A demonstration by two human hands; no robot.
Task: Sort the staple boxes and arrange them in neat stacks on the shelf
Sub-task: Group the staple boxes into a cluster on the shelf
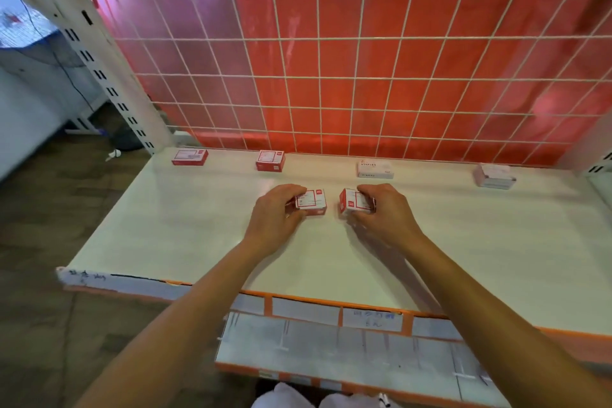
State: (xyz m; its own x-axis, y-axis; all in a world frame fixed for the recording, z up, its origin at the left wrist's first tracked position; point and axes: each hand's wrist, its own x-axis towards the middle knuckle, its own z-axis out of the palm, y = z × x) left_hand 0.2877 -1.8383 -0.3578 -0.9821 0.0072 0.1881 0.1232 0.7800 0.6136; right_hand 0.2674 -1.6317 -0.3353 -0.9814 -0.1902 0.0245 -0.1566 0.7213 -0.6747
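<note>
In the head view, two red-and-white staple boxes are held at mid-shelf, one in each hand. The left hand [278, 209] is curled round the left-held box [313, 202], with fingers over its far edge and the thumb at the near side. The right hand [385, 209] is closed in the same way on the right-held box [352, 204], which is turned so that a red end faces the gap. Both grips are thus full. The two boxes are near each other but apart, low on or over the white shelf [198, 225] (contact with its surface cannot be told).

Along the back, by the wire grid [364, 76], four places are marked, well apart:
- a far-left red box [189, 157]
- a second red box [270, 160]
- a white box [375, 169]
- a pale box [493, 176] (too blurred to be read)

Sorting is judged to be the step in hand, with the stacks barely begun. Next, each held box would need to be matched by its print to the right place. It would then be set squarely on top, edges aligned, before the grip is loosened.
</note>
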